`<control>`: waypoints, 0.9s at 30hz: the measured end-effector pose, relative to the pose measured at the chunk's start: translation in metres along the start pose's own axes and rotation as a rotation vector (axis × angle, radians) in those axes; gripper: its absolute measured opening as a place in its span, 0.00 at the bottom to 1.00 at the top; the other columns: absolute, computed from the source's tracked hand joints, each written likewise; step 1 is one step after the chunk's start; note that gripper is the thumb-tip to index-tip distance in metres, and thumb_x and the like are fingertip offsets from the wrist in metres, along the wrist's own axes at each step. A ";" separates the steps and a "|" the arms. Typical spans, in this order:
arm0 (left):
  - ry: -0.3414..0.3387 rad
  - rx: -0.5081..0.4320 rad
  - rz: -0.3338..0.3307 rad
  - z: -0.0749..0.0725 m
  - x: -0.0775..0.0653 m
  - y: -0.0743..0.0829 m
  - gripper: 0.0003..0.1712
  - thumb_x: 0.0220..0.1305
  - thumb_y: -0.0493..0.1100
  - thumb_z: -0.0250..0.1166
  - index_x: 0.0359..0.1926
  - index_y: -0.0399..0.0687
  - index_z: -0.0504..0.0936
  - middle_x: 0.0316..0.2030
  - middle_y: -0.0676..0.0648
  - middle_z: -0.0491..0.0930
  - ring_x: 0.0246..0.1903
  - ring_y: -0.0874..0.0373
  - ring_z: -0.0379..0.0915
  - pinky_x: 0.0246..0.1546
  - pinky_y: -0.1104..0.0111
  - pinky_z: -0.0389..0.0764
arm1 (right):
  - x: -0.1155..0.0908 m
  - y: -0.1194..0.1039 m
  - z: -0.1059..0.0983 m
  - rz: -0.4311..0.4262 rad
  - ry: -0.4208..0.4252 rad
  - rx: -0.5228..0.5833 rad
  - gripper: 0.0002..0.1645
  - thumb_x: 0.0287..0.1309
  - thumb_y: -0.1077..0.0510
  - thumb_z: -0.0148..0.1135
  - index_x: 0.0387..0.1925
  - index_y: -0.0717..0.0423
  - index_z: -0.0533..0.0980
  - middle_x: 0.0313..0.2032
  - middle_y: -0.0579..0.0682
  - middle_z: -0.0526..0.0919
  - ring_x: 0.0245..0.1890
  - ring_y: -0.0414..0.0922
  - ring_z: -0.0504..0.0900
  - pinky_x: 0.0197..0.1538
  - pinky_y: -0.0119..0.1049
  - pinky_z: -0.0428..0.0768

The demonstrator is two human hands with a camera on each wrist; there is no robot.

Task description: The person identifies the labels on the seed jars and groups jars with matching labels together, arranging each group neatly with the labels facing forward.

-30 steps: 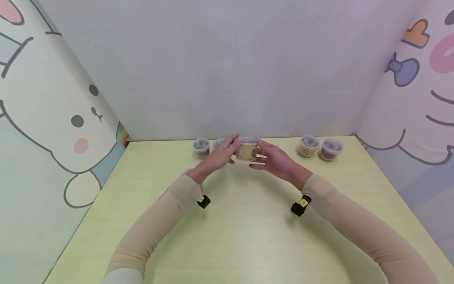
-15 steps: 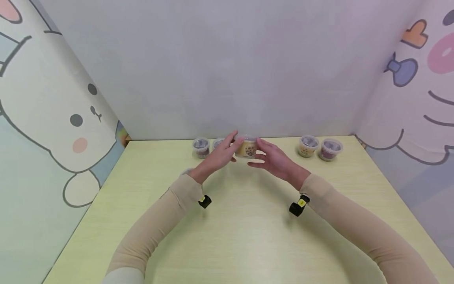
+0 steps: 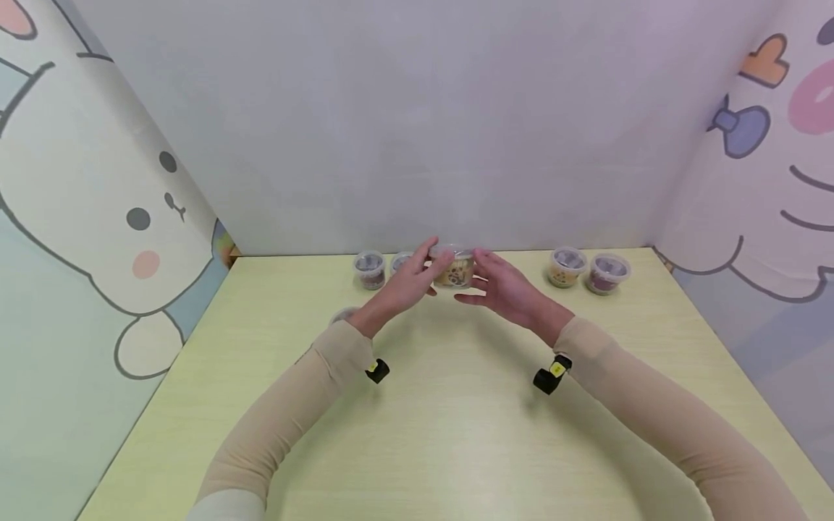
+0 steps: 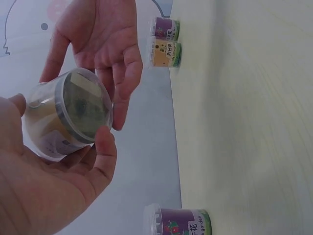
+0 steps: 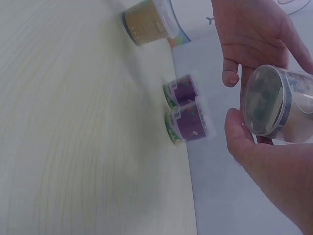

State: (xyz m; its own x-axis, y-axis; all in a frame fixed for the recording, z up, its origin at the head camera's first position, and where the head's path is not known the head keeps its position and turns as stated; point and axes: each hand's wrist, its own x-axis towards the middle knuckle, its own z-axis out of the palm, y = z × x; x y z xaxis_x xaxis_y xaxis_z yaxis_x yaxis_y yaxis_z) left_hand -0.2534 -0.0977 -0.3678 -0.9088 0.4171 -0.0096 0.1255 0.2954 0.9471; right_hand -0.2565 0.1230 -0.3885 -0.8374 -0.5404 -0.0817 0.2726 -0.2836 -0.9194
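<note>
A lidded clear plastic cup point(image 3: 457, 273) with a yellow printed label is held above the table's far side, between my two hands. My left hand point(image 3: 400, 291) grips its left side, thumb across the front. My right hand point(image 3: 511, 295) holds the right side with thumb and fingertips. In the left wrist view the cup point(image 4: 46, 122) lies tilted, its dark base turned toward that camera. Its base also shows in the right wrist view, where my right hand point(image 5: 274, 161) curls beneath the cup point(image 5: 298, 122).
A yellow cup point(image 3: 567, 268) and a purple cup point(image 3: 609, 274) stand at the table's back right. Two purple cups, one point(image 3: 370, 270) beside a partly hidden one point(image 3: 400, 261), stand back left. Another cup point(image 3: 342, 315) is mostly behind my left wrist. A wall rises behind the table point(image 3: 456, 434).
The cup has risen slightly and turned, so its dark speckled print has moved left toward the front. Both hands have kept hold of it and moved up a little.
</note>
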 end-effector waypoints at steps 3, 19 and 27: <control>0.007 0.018 0.008 0.000 0.000 -0.001 0.48 0.74 0.69 0.50 0.82 0.54 0.43 0.65 0.44 0.68 0.60 0.52 0.70 0.51 0.52 0.82 | 0.000 -0.002 0.001 -0.003 -0.006 -0.001 0.27 0.79 0.41 0.45 0.69 0.50 0.62 0.66 0.57 0.67 0.65 0.53 0.69 0.70 0.65 0.62; -0.009 0.017 0.024 -0.001 -0.002 -0.004 0.45 0.77 0.67 0.46 0.82 0.50 0.43 0.66 0.43 0.65 0.61 0.51 0.69 0.49 0.57 0.82 | 0.001 0.001 0.001 0.008 -0.002 -0.014 0.28 0.79 0.41 0.42 0.69 0.51 0.63 0.65 0.55 0.67 0.66 0.53 0.68 0.71 0.65 0.59; -0.033 0.042 0.030 -0.006 -0.003 -0.008 0.44 0.78 0.66 0.44 0.82 0.50 0.40 0.74 0.43 0.58 0.67 0.50 0.65 0.51 0.54 0.81 | 0.002 0.001 0.002 -0.001 0.021 -0.033 0.30 0.78 0.44 0.48 0.71 0.55 0.59 0.65 0.56 0.65 0.67 0.55 0.66 0.70 0.59 0.64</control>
State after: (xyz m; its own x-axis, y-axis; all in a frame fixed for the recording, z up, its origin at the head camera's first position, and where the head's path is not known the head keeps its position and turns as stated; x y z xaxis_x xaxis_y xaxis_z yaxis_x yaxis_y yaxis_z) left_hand -0.2541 -0.1059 -0.3734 -0.8910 0.4540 0.0078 0.1700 0.3176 0.9329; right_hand -0.2566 0.1202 -0.3889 -0.8474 -0.5234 -0.0889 0.2567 -0.2574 -0.9316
